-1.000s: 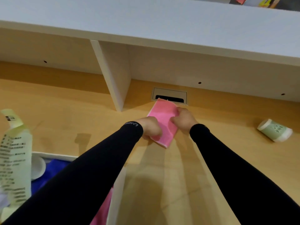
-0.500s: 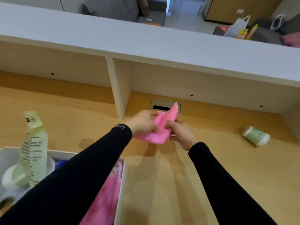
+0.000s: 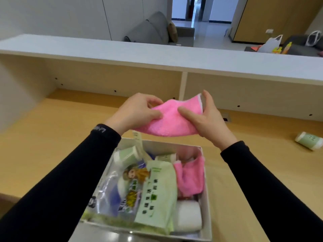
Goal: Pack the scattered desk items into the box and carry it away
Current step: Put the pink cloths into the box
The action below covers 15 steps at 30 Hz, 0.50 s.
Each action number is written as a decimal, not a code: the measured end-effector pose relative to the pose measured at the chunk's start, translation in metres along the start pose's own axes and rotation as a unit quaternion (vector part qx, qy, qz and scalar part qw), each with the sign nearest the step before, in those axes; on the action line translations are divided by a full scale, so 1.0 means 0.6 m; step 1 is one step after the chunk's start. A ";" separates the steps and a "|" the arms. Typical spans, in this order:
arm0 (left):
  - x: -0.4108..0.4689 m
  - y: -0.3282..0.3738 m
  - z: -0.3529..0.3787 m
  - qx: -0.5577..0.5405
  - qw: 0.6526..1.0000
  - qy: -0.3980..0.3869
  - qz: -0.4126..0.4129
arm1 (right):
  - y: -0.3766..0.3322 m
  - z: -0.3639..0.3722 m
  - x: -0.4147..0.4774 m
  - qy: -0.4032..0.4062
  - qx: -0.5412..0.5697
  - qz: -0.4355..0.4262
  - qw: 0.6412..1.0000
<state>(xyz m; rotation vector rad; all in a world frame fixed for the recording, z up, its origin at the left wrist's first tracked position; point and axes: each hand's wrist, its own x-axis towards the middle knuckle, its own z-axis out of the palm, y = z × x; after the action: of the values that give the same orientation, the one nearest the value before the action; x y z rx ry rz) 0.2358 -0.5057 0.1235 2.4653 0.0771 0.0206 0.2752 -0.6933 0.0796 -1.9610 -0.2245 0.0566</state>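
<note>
Lower centre: box, open, on desk; inside, green packet, second pink cloth at right wall, white roll at near right corner, printed bag at left. Mid-frame, above box: pink cloth, folded, pinched at left edge by left hand, thumb on top, and clasped at right edge by right hand. Right edge: green-and-white roll lying on desk, well apart from box. Upper frame: white shelf.

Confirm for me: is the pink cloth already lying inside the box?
No, both the left hand and right hand hold the pink cloth up above the box.
</note>
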 end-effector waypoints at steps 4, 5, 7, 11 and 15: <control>-0.047 -0.053 0.024 0.104 0.990 -0.097 -0.002 | 0.001 0.039 -0.063 -0.055 -0.182 0.002 0.982; -0.054 -0.066 0.041 0.128 0.984 -0.122 -0.001 | 0.007 0.048 -0.077 -0.086 -0.256 0.016 0.963; -0.064 -0.088 0.081 0.183 0.967 -0.178 -0.006 | 0.023 0.064 -0.104 -0.137 -0.369 0.056 0.918; -0.069 -0.101 0.133 0.305 0.922 -0.240 -0.006 | 0.049 0.085 -0.124 -0.198 -0.498 0.064 0.842; -0.072 -0.096 0.133 0.280 0.948 -0.153 0.018 | 0.055 0.075 -0.121 -0.161 -0.415 0.103 0.889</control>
<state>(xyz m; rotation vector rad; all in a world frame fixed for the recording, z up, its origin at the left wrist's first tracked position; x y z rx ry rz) 0.1924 -0.5135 0.0256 3.0014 -0.1134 -0.4220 0.2018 -0.6784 0.0269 -2.8267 -0.2833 0.5016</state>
